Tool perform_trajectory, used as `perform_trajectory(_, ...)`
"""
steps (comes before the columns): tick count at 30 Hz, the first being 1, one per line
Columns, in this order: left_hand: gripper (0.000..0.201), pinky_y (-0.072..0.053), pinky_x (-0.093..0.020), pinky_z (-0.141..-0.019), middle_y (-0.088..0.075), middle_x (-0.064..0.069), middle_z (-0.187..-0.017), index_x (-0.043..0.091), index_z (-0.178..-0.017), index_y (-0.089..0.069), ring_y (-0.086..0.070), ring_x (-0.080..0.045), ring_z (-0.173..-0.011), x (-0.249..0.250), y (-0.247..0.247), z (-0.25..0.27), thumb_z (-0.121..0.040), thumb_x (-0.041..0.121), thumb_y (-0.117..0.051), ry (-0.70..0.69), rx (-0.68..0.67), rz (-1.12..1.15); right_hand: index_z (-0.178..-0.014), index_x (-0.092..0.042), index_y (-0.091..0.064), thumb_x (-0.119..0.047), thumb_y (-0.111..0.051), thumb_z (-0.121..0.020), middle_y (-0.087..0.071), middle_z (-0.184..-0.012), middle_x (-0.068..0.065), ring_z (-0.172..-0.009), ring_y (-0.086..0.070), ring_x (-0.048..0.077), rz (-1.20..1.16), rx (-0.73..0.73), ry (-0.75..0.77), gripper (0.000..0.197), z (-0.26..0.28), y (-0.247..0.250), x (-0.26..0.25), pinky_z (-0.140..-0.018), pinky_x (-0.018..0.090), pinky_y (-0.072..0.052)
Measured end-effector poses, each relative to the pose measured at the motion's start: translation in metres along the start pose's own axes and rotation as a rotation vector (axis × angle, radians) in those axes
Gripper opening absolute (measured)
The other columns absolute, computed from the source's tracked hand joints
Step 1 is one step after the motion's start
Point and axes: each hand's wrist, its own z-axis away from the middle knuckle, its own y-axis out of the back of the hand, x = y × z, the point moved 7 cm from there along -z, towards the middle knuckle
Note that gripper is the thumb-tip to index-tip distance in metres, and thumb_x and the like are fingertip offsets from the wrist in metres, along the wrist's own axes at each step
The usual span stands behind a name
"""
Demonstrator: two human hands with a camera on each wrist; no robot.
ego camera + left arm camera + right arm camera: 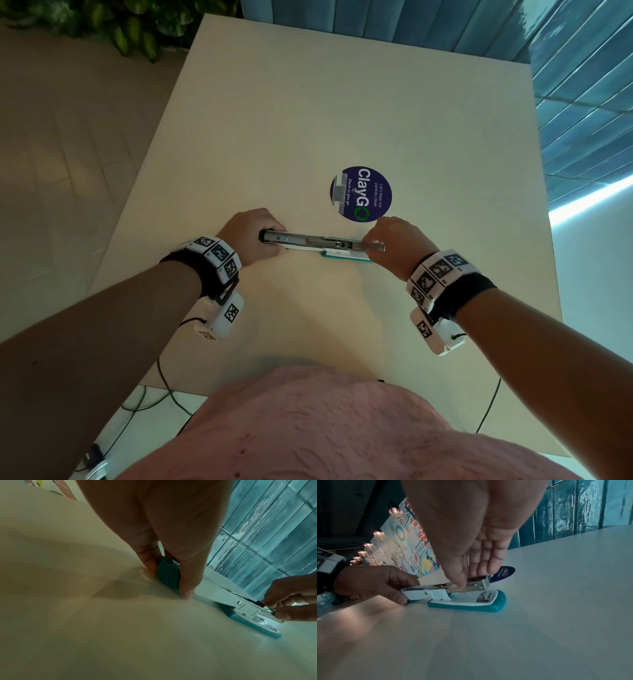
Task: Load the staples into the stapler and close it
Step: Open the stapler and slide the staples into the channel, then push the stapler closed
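The teal and white stapler (318, 241) lies opened out flat on the table (308, 120), its cover swung back to the left. My left hand (255, 236) grips the end of that teal cover (169, 573) between thumb and fingers. The metal magazine (474, 584) sits above the teal base (471, 605). My right hand (471, 578) pinches the magazine's front end, thumb on the near side and fingers on the far side. A strip of staples cannot be told apart from the metal channel; a short silver piece sticks out by the right thumb (376, 247).
A round blue sticker (360, 194) sits on the table just beyond the stapler. A blue tiled wall (582, 85) runs along the far and right sides. Green plants (137, 20) stand at the far left. Cables (164, 377) hang over the near edge.
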Motion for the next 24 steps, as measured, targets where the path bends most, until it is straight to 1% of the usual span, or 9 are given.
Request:
perform_trajectory(4, 0.024, -0.046, -0.032, -0.075, -0.063, -0.003, -0.091, 0.022, -0.091, -0.068, -0.058, -0.019, -0.081, 0.0, 0.0, 0.001, -0.068, 0.018, -0.073, 0.01, -0.001, 0.009, -0.104, -0.02, -0.067, -0.019, -0.051, -0.086, -0.06, -0.098, 0.008, -0.094, -0.054, 0.023, -0.004, -0.002, -0.006, 0.024, 0.0, 0.0, 0.003, -0.079, 0.034, -0.046)
perform_trajectory(7, 0.024, -0.046, -0.031, -0.074, -0.063, -0.003, -0.091, 0.022, -0.091, -0.068, -0.059, -0.019, -0.081, 0.001, 0.001, 0.001, -0.068, 0.018, -0.072, 0.011, -0.004, 0.002, -0.115, -0.017, -0.057, -0.017, -0.059, -0.081, -0.058, -0.111, 0.006, -0.104, -0.053, 0.023, -0.029, 0.019, 0.021, 0.034, 0.001, -0.003, 0.003, -0.086, 0.032, -0.045)
perform_trajectory(9, 0.024, -0.045, -0.031, -0.074, -0.063, -0.003, -0.091, 0.022, -0.092, -0.068, -0.058, -0.019, -0.081, 0.001, 0.001, 0.0, -0.068, 0.018, -0.072, 0.014, -0.005, -0.001, -0.117, -0.018, -0.053, -0.013, -0.058, -0.081, -0.056, -0.116, 0.005, -0.105, -0.051, 0.023, -0.061, 0.053, 0.055, 0.037, 0.003, -0.004, 0.0, -0.087, 0.033, -0.044)
perform_trajectory(11, 0.024, -0.046, -0.031, -0.074, -0.063, -0.003, -0.091, 0.021, -0.092, -0.068, -0.059, -0.019, -0.081, 0.002, 0.001, 0.0, -0.068, 0.018, -0.073, 0.019, -0.004, -0.004, -0.116, -0.02, -0.052, -0.009, -0.054, -0.082, -0.056, -0.115, 0.007, -0.103, -0.051, 0.025, -0.05, 0.071, 0.092, 0.036, 0.004, -0.006, -0.003, -0.086, 0.035, -0.046)
perform_trajectory(15, 0.025, -0.047, -0.033, -0.075, -0.063, -0.002, -0.091, 0.022, -0.092, -0.068, -0.058, -0.018, -0.081, 0.002, 0.001, 0.001, -0.068, 0.02, -0.072, 0.02, -0.008, -0.012, -0.114, -0.021, -0.057, -0.003, -0.047, -0.087, -0.058, -0.111, 0.01, -0.098, -0.052, 0.029, -0.009, 0.086, 0.165, 0.034, 0.005, -0.007, -0.008, -0.085, 0.041, -0.049)
perform_trajectory(17, 0.025, -0.047, -0.033, -0.075, -0.063, -0.002, -0.092, 0.022, -0.093, -0.068, -0.058, -0.018, -0.081, 0.002, 0.0, 0.001, -0.068, 0.02, -0.072, 0.02, -0.01, -0.017, -0.112, -0.02, -0.059, -0.005, -0.045, -0.088, -0.058, -0.11, 0.009, -0.101, -0.05, 0.027, 0.012, 0.053, 0.16, 0.031, 0.003, -0.01, -0.005, -0.087, 0.039, -0.048)
perform_trajectory(20, 0.026, -0.047, -0.033, -0.074, -0.063, -0.002, -0.092, 0.022, -0.093, -0.068, -0.059, -0.019, -0.081, 0.002, 0.001, 0.001, -0.068, 0.02, -0.073, 0.02, -0.007, -0.016, -0.107, -0.018, -0.061, -0.008, -0.045, -0.089, -0.058, -0.108, 0.008, -0.101, -0.048, 0.024, -0.003, 0.03, 0.134, 0.026, 0.002, -0.011, 0.002, -0.085, 0.034, -0.044)
perform_trajectory(22, 0.026, -0.045, -0.03, -0.073, -0.063, -0.002, -0.092, 0.022, -0.093, -0.068, -0.058, -0.018, -0.08, 0.002, 0.0, 0.002, -0.068, 0.02, -0.072, 0.019, -0.007, -0.022, -0.106, -0.017, -0.058, -0.008, -0.048, -0.087, -0.058, -0.106, 0.008, -0.097, -0.048, 0.022, -0.037, 0.052, 0.125, 0.024, 0.003, -0.011, 0.005, -0.084, 0.034, -0.045)
perform_trajectory(24, 0.025, -0.046, -0.03, -0.074, -0.063, -0.001, -0.092, 0.022, -0.094, -0.068, -0.059, -0.018, -0.081, 0.002, 0.001, 0.001, -0.068, 0.02, -0.072, 0.019, -0.016, -0.032, -0.109, -0.018, -0.053, -0.008, -0.055, -0.083, -0.058, -0.106, 0.005, -0.094, -0.047, 0.018, -0.107, 0.089, 0.091, 0.028, 0.005, -0.01, 0.01, -0.082, 0.03, -0.043)
